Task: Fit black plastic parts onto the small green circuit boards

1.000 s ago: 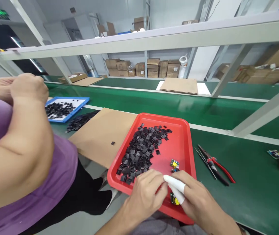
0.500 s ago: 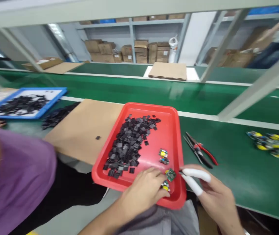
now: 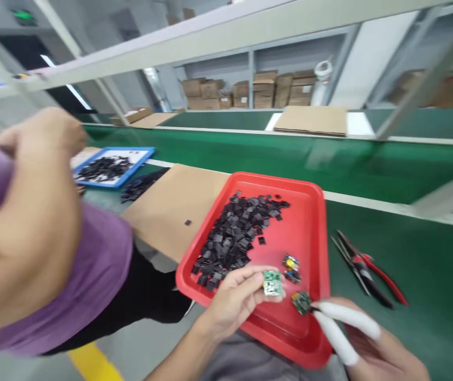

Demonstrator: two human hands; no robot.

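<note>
A purple-sleeved co-worker's arm crowds my left; pliers lie on the green surface. Over the red tray's near edge, beside black chips, my left hand pinches a green board; my right hand pinches another board.

Bright, even light from overhead, with soft sheen on the green belt beyond the hands. Motion blur smears everything (worst at the frame posts far right), and edges bend.
</note>
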